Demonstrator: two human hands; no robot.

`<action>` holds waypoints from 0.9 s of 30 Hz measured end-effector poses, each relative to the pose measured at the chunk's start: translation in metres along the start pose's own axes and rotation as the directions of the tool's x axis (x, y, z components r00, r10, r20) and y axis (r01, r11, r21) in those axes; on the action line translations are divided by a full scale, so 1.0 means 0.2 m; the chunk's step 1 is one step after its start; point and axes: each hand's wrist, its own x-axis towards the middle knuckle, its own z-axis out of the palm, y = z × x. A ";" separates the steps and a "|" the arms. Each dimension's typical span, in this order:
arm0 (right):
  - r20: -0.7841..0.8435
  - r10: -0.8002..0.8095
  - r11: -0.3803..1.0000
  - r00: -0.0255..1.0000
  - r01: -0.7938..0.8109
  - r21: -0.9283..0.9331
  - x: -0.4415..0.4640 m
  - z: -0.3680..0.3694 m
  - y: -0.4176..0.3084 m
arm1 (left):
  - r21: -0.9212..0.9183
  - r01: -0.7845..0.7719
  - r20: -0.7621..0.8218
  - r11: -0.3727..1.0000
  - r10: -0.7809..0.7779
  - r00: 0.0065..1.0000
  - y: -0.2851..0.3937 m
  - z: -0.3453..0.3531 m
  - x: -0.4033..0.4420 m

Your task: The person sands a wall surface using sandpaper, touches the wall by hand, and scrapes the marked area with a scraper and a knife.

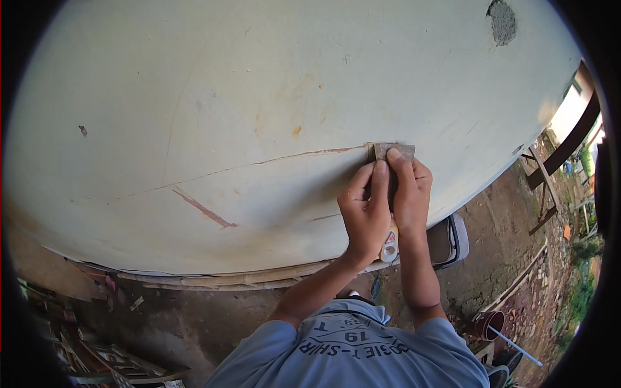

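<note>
A putty knife [403, 153] is pressed with its flat grey blade against the pale painted wall [226, 84]. My left hand [364, 205] closes on it from the left, with the thumb along the blade. From the right, my right hand [412, 197] grips it too, one finger pressing on the blade face. The end of its light handle [389, 249] shows below my palms, with a hole in it; the middle is hidden. The blade's edge sits at the right end of a long thin crack [288, 156]. Lower left is a brown scraped streak [206, 207].
A rough grey hole [502, 23] marks the wall at upper right. Bamboo poles [246, 279] run along its base. Wooden pieces [97, 355] lie at lower left. On the right are a grey-rimmed bin-like object [458, 238], a brown bucket [490, 324] and a wooden frame [544, 187].
</note>
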 end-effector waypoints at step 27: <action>0.049 0.042 0.998 0.998 -0.040 -0.050 0.03 -0.08 0.14 | 0.042 0.002 -0.060 0.999 0.000 0.998 -0.11 0.01 -0.07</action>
